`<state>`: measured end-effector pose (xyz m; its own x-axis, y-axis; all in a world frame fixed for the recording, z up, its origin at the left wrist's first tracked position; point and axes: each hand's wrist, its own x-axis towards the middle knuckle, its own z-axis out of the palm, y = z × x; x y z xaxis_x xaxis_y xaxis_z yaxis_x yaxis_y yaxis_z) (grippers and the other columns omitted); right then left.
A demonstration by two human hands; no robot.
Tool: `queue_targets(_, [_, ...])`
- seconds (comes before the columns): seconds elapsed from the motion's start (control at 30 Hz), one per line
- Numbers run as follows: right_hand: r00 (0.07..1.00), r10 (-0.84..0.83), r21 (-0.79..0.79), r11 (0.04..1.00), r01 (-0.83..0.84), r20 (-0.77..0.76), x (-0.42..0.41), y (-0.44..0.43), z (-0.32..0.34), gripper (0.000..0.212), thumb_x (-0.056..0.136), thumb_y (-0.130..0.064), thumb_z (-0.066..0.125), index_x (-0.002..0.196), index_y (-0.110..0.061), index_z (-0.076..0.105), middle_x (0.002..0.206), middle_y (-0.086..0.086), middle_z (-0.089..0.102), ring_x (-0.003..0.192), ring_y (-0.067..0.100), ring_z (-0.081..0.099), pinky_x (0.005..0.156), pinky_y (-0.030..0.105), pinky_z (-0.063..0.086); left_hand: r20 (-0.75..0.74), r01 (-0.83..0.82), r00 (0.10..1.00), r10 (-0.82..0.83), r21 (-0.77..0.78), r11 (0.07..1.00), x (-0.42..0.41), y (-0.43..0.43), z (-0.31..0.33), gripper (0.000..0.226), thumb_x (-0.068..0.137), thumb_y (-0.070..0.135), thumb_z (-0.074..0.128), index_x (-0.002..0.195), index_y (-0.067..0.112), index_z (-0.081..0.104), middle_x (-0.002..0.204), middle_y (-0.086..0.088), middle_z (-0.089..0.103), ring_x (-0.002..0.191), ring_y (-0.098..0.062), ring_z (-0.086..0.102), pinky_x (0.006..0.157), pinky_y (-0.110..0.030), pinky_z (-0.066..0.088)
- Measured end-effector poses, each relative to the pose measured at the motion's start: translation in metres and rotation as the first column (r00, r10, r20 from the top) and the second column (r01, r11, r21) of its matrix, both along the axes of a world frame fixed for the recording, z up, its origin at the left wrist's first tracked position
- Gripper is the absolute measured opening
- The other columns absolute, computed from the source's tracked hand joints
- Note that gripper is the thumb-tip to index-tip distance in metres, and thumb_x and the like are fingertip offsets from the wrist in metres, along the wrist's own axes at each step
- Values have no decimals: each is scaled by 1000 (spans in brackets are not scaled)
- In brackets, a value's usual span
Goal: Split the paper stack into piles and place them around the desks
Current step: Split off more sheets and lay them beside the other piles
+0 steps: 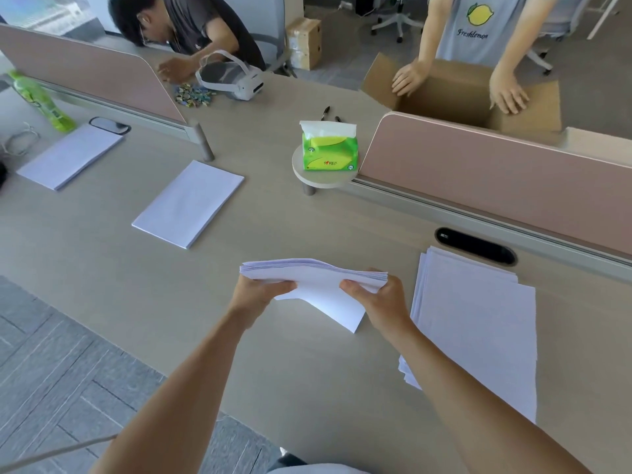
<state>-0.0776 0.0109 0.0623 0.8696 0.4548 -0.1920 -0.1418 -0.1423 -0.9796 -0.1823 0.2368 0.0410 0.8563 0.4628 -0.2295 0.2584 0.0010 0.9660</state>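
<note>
Desk (307, 371) — three paper piles (188, 202).

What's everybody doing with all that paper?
The person wearing the camera holds a batch of paper above the desk in both hands, left hand and right hand. Two neat piles already lie to the left, and a looser stack sits on the right. Across the desk, one person sorts small bits beside a headset, and another has both hands on an open box.
</note>
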Motion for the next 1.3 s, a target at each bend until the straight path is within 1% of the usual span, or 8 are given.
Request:
queue_targets(0.13, [1000,3,3,1000,-4,14,0,2,4,12,77,-12,84,79,-7,74,74,-5,74,67,9,67,63,15,49,-148,-53,986,78,169,984,-1,3,-2,36,68,20,88,100,28,73,94,12,77,89,-5,72,76,-30,54])
queue_targets(0.3, [997,10,-46,999,-6,71,-3,7,2,31,74,-36,84,87,-10,75,84,2,77,83,17,72,77,27,54,-231,-106,957,178,291,951,-2,2,2,39,60,42,86,94,41,67,98,5,74,91,-17,71,77,-40,58])
queue_targets(0.6, [800,307,-419,905,-77,516,21,-2,1,53,89,-58,56,106,-10,69,84,-1,72,77,21,66,67,31,53,-311,-84,933,179,295,952,-7,12,3,57,57,56,84,86,10,68,69,2,56,60,-17,46,55,-30,39])
queue_targets(0.7, [795,349,-487,870,-78,497,30,-3,0,50,90,-55,57,76,-8,64,57,-7,53,57,23,54,57,32,45,-315,-37,940,131,287,957,-6,21,3,45,65,45,88,55,18,53,51,11,38,51,-17,30,49,-27,28])
queue_targets(0.77, [789,361,-548,835,-37,497,33,4,1,64,89,-63,51,54,-11,36,46,-4,29,45,24,34,48,33,32,-309,21,947,86,325,945,-3,32,3,49,67,46,86,48,24,46,45,9,35,50,-15,29,46,-31,27])
queue_targets(0.87, [787,352,-575,818,4,506,29,31,10,65,93,-46,59,48,-19,19,42,-6,16,42,19,20,48,30,21,-281,106,960,-9,333,937,2,65,3,45,60,60,81,85,24,71,83,-9,72,64,-18,54,62,-47,55])
queue_targets(0.93, [815,303,-550,835,22,493,23,53,19,69,93,-36,65,44,-23,17,39,-7,13,39,13,16,45,27,18,-241,149,968,-72,317,937,4,95,3,50,59,56,83,96,23,73,98,-11,74,77,-27,66,74,-51,57])
queue_targets(1.3, [937,132,-633,766,110,323,-22,117,32,71,91,-33,68,44,-26,15,33,-6,16,35,14,22,46,23,15,-328,350,902,-280,179,920,1,168,3,34,66,43,85,85,17,73,85,-10,72,70,-18,57,64,-34,50])
